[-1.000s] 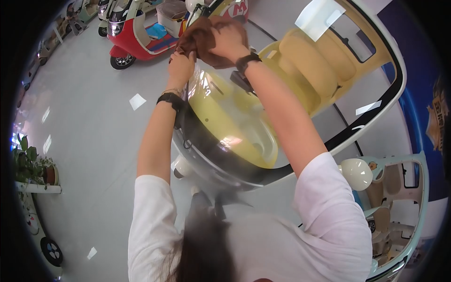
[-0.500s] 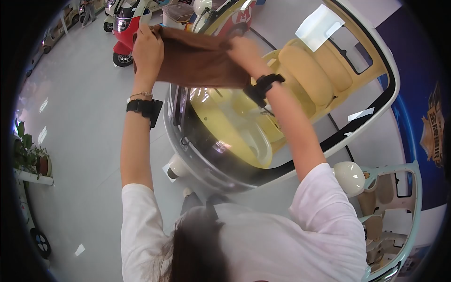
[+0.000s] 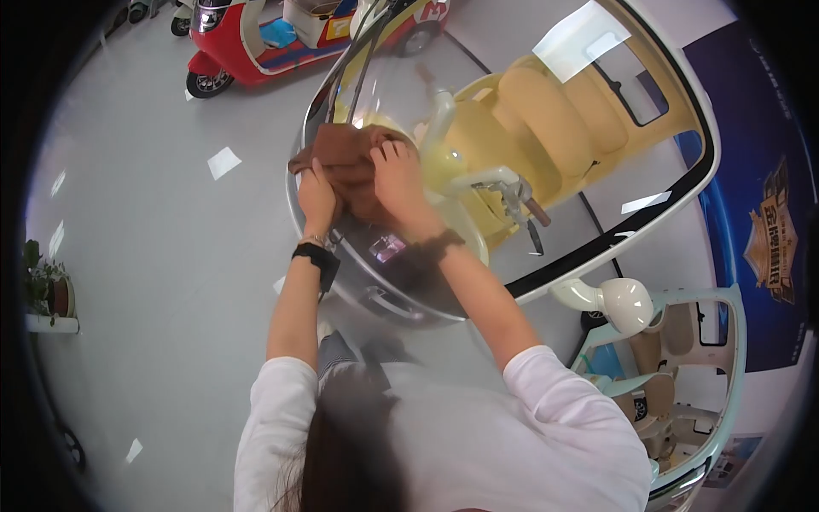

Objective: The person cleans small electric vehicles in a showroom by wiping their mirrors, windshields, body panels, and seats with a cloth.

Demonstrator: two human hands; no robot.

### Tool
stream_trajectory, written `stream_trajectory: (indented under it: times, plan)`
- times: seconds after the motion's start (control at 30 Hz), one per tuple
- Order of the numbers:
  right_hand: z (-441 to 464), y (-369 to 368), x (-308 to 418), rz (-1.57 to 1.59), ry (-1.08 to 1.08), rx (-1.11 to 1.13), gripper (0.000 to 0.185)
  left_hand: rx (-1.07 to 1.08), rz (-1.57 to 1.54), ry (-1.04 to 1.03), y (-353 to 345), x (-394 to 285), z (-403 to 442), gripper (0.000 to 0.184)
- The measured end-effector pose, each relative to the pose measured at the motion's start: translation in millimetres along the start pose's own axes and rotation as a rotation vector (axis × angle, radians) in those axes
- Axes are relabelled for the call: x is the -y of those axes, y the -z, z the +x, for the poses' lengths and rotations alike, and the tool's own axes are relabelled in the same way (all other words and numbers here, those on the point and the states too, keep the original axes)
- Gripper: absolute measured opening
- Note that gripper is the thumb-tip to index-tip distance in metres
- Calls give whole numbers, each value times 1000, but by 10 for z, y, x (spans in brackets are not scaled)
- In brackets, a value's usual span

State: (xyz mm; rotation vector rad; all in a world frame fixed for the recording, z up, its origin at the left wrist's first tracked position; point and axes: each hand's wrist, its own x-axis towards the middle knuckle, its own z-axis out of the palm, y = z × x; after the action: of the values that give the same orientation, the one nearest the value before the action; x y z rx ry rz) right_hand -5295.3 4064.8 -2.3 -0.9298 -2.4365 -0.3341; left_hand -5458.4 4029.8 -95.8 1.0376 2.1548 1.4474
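Observation:
A bunched brown cloth (image 3: pixel 345 154) lies against the lower windshield (image 3: pixel 401 226) of a small vehicle with a yellow interior. My left hand (image 3: pixel 316 200) grips the cloth's near left part. At its right side, my right hand (image 3: pixel 399 183) has its fingers bent onto the cloth, holding it. Through the glass show the handlebar (image 3: pixel 499 183) and a tan seat (image 3: pixel 542 111). Dark wipers (image 3: pixel 363 64) rise from the windshield beyond the cloth. Both wrists carry black bands.
A red scooter (image 3: pixel 243 43) stands at the upper left. A cream mirror (image 3: pixel 627 305) sticks out at the right, near a light-blue vehicle (image 3: pixel 734 375). A potted plant (image 3: pixel 51 286) is at the far left. A blue banner (image 3: pixel 768 171) hangs on the right.
The cloth was stretched out between my raised hands half a second ago; now it is bunched lower on the windshield. Both hands have come down and closer together, uncovering the handlebar.

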Motion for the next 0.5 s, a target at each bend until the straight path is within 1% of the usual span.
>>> stream_trajectory:
  times: [0.07,0.1,0.2,0.3,0.37,0.4,0.43,0.47,0.5]
  plan:
    - [-212,-62,185,39,-24,23,33,-82,-147,-82,-165,531,-172,57]
    - [-359,-64,259,56,-38,38,34,-52,-261,-55,-180,659,-304,53]
    - [-743,0,442,131,-79,30,37,-26,-125,-32,-253,978,-703,47]
    - [-1237,59,552,185,-100,68,32,-93,-90,-191,-264,1090,-1086,40]
    - [-1526,153,559,189,-89,57,28,-60,-210,-158,-82,850,-1347,36]
    - [-1640,229,551,208,-93,63,29,-39,-269,-143,-27,735,-1463,35]
    - [-1741,305,533,226,-100,66,30,-7,-153,-223,-53,850,-1489,31]
    - [-1860,377,503,242,-111,66,32,81,-233,-82,-99,960,-1574,30]
    - [-1970,477,468,257,-127,72,30,173,-309,61,26,789,-1659,29]
